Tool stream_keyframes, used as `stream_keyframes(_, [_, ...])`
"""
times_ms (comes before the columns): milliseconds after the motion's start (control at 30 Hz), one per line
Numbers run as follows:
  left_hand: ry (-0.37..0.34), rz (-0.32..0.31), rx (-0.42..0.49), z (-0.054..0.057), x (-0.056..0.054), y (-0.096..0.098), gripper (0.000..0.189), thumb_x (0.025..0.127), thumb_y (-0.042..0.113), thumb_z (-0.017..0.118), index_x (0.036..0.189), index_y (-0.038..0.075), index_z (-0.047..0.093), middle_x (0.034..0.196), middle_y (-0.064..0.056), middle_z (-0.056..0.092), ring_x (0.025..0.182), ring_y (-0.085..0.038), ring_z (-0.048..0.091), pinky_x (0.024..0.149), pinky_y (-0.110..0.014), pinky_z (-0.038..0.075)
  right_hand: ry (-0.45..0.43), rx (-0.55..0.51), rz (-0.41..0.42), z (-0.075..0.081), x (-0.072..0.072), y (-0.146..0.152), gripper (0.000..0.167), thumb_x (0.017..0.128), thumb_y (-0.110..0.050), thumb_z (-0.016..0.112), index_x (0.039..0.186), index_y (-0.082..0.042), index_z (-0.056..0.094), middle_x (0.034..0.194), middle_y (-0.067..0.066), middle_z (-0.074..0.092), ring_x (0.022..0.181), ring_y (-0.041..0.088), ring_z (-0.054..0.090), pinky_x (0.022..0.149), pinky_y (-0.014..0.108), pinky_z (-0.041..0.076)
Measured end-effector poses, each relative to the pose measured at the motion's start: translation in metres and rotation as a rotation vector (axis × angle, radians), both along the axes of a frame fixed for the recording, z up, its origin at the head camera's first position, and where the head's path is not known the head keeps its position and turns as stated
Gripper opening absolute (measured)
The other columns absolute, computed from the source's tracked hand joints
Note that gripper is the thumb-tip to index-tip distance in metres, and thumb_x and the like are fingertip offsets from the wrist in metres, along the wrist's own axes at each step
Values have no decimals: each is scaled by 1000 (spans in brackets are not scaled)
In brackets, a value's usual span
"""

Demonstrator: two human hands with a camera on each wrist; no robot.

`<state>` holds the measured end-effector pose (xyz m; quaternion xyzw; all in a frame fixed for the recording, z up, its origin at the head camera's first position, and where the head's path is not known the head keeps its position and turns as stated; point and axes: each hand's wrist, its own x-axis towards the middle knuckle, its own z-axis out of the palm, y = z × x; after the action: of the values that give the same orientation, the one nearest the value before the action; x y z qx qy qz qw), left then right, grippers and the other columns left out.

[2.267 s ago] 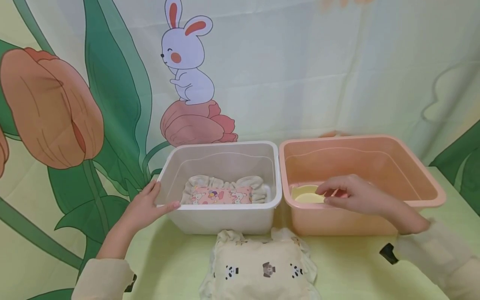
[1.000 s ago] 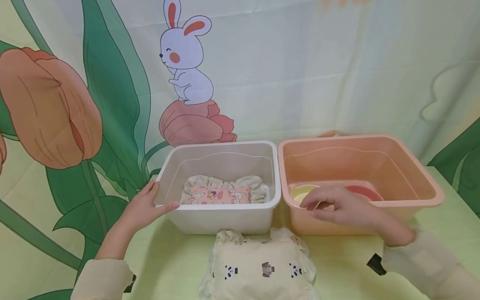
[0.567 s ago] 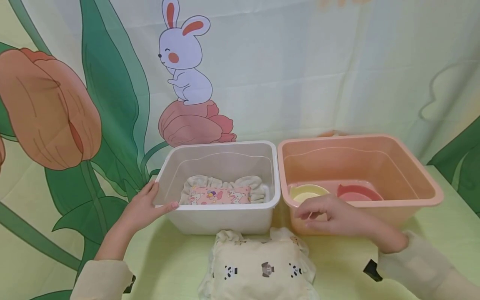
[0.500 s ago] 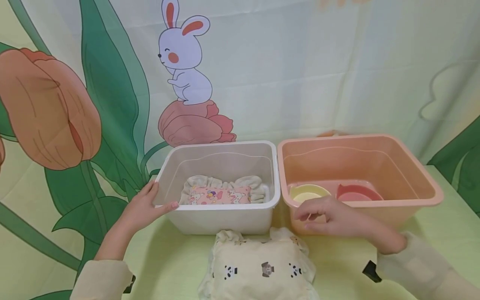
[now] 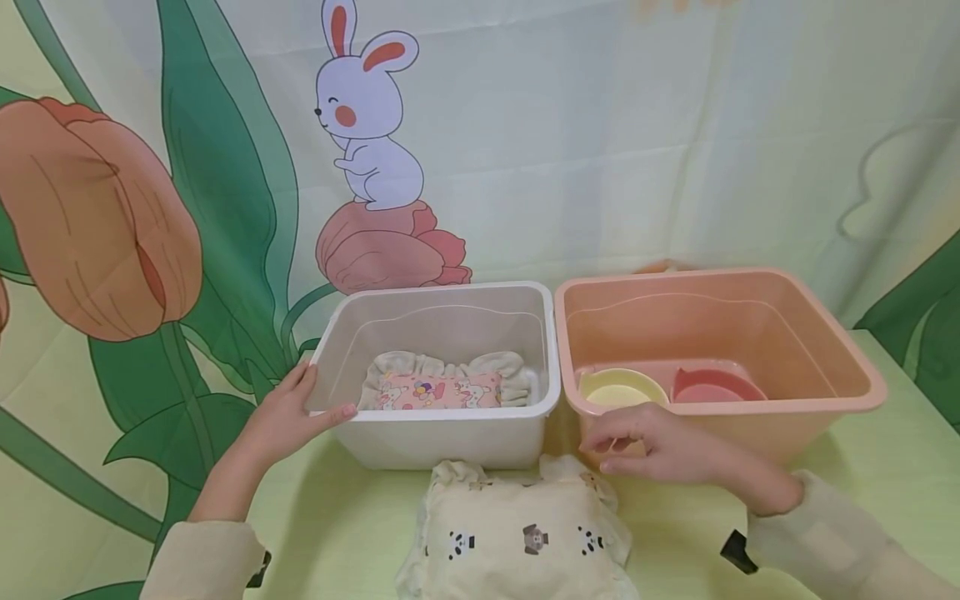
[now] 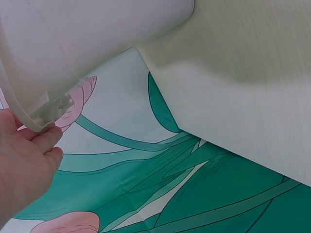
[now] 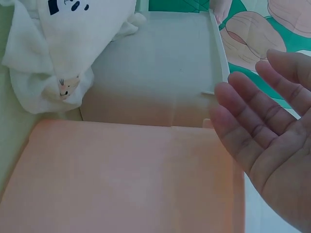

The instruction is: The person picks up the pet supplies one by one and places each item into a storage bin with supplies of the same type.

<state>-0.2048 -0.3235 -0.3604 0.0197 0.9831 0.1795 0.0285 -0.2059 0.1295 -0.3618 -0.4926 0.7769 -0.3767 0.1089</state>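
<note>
My left hand (image 5: 288, 417) grips the left front corner of a white plastic bin (image 5: 450, 440); in the left wrist view its fingers (image 6: 47, 138) curl under the rim. Inside that bin lies a small pink pillow (image 5: 442, 392) with cream ruffles. My right hand (image 5: 667, 442) hovers in front of an orange bin (image 5: 690, 325), fingers relaxed and holding nothing; the right wrist view shows its bare palm (image 7: 282, 160). A yellow bowl (image 5: 622, 386) and a red bowl (image 5: 720, 387) sit side by side in the orange bin, their near edges partly hidden by its front rim.
A cream ruffled pillow (image 5: 517, 533) printed with animals lies on the pale green table (image 5: 337, 533) in front of the bins. The two bins stand side by side, rims nearly meeting. Behind them hangs a cloth backdrop (image 5: 585, 158) with a rabbit and tulips.
My right hand has come out of the orange bin, moving left and toward me, and both bowls now show more fully. My left hand stays on the white bin's rim.
</note>
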Motion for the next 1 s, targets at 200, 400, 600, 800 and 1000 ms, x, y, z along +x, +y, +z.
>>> stream_keyframes(200, [7,-2,-6,0,0,0,98,78,60,51,140,-3,9,145,-25,11,125,-47,25,93,-62,29,20,22,1,-5,0,-2,20,85,-13,58,104,-13,63,96,-4,63,88,6,58,75,28,51])
stream_keyframes(400, [8,0,-4,1,1,1,98,78,60,51,140,-3,9,145,-25,11,125,-47,25,93,-62,29,33,49,-5,-9,0,-4,20,85,-18,58,104,-15,63,95,-6,63,84,6,57,73,27,51])
stream_keyframes(600, [1,4,-6,1,1,2,98,78,61,51,140,-3,9,145,-25,11,125,-47,24,93,-63,28,26,84,-24,-12,2,-6,20,84,-15,59,103,-15,63,96,-6,62,84,6,56,73,28,51])
stream_keyframes(800, [-3,2,-6,2,0,2,98,78,61,51,140,-2,9,145,-25,10,126,-47,23,93,-63,28,-8,91,-26,-18,2,-8,23,83,-13,59,106,-10,63,100,0,64,89,7,58,75,25,51])
stream_keyframes(1000, [-7,5,-6,2,0,2,98,78,61,50,141,-1,8,145,-24,10,125,-47,24,92,-63,29,-8,86,-17,-22,2,-10,22,84,-13,59,105,-9,63,100,1,65,89,7,59,76,24,50])
